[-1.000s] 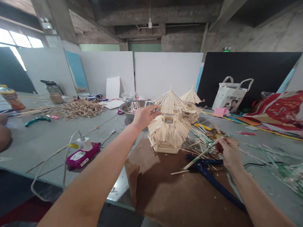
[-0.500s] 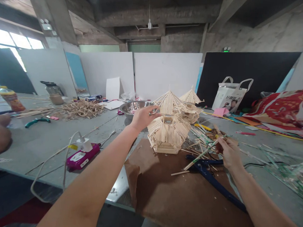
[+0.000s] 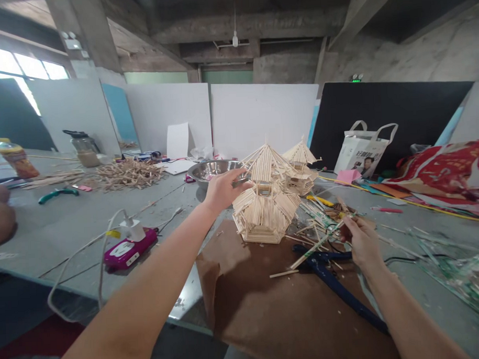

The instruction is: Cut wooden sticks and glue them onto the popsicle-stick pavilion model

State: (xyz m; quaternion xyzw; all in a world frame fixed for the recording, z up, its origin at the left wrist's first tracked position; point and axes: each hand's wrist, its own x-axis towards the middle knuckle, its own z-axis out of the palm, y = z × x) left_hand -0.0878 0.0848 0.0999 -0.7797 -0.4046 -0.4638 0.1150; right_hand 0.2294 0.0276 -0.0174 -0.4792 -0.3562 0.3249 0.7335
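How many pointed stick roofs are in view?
2: the front roof, beside the left hand, and the rear roof, behind it to the right. Others could be hidden.

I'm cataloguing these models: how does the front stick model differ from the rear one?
The front model looks larger than the rear model. The front model shows nearly whole; the rear model is partly hidden. The left hand is at the front model's roof, not the rear model's. Both have pale sticks and pointed roofs.
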